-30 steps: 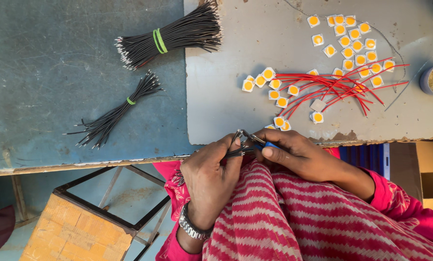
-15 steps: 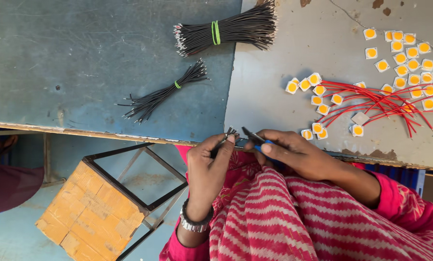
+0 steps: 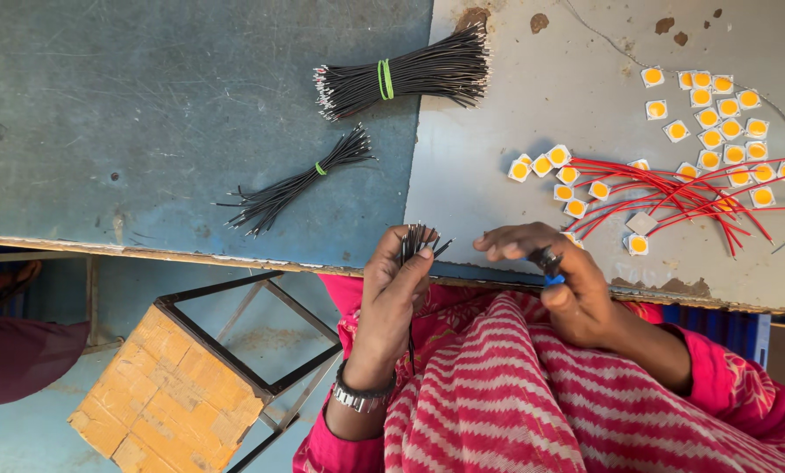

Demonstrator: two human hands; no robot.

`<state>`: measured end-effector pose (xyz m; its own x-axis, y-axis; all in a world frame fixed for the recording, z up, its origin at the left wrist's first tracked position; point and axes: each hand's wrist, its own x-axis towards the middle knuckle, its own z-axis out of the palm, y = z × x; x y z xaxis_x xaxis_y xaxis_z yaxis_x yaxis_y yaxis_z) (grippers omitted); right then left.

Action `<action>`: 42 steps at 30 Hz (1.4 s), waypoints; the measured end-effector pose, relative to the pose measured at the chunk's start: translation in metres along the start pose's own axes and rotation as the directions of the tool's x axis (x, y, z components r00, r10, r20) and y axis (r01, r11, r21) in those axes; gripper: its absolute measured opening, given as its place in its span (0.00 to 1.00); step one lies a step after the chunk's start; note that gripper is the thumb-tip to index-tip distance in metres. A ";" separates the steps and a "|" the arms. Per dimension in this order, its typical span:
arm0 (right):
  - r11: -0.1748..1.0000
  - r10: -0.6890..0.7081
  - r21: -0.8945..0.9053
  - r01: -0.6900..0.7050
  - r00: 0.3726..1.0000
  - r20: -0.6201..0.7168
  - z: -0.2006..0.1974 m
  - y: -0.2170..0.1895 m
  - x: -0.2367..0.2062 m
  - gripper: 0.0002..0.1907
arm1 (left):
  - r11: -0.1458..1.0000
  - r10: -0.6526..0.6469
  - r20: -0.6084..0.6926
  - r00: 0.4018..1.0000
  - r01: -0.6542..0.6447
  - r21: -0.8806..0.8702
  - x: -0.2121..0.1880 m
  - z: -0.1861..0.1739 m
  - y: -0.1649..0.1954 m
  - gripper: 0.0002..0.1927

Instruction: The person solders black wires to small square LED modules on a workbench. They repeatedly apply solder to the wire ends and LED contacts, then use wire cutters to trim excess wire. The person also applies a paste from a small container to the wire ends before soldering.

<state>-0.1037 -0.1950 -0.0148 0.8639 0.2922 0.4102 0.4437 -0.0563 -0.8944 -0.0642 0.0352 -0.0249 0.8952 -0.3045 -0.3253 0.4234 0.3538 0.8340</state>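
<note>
Left hand clenched around thin black wires, ends splayed. Right hand gripped a small blue-handled metal tool.

Worn, scratched blue paint covers the worktop, matt grey sheet beside it. Black wires have glossy plastic sheaths and bare metal tips. The wristwatch is shiny metal.

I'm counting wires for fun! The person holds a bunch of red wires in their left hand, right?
Not quite. The head view shows the left hand holding a bunch of black wires, not red. The red wires lie on the table among small yellow squares.
</note>
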 end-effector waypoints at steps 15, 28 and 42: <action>0.898 -0.101 -0.436 0.064 0.993 -0.061 0.003 0.005 0.004 0.13 | 0.987 0.132 -0.022 0.991 -0.129 0.101 0.002 0.005 0.002 0.10; 0.137 0.433 0.712 -0.689 0.688 0.582 -0.010 -0.017 -0.036 0.38 | 0.716 0.278 0.018 0.961 -0.219 0.663 -0.015 0.036 0.034 0.10; 0.369 0.350 0.906 -0.205 0.934 0.069 -0.019 -0.015 -0.036 0.32 | 0.560 0.357 0.129 0.925 -0.323 0.763 -0.020 0.053 0.035 0.11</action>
<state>-0.1367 -0.2227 -0.0123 0.9461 0.3188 0.0574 -0.2295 0.7847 -0.5758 -0.0749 0.0065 0.0344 0.9613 -0.2700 0.0540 -0.1575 -0.3782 0.9122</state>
